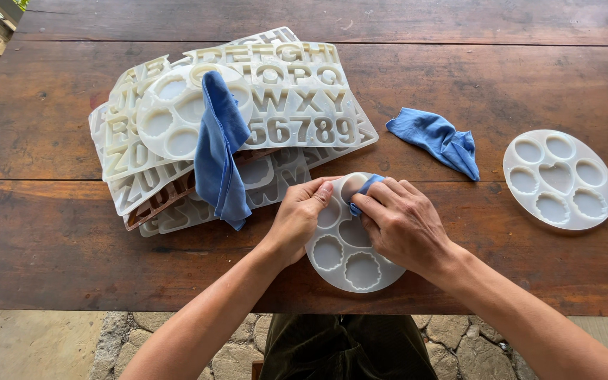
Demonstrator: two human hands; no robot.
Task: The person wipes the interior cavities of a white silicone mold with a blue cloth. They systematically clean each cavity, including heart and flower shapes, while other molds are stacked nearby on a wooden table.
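Observation:
A round white silicone mould (350, 264) with scalloped cavities lies at the near edge of a dark wooden table (58, 239). My left hand (298, 218) grips the mould's left rim, thumb on its top edge. My right hand (401, 222) pinches a small blue cloth (364, 190) and presses it into a cavity at the mould's far side. Most of that cloth is hidden under my fingers.
A heap of white letter and number moulds (297, 98) lies at the back left, a round mould (177, 116) and a long blue cloth (221, 151) draped on top. Another crumpled blue cloth (438, 139) lies right of centre. A second round mould (559, 179) sits far right.

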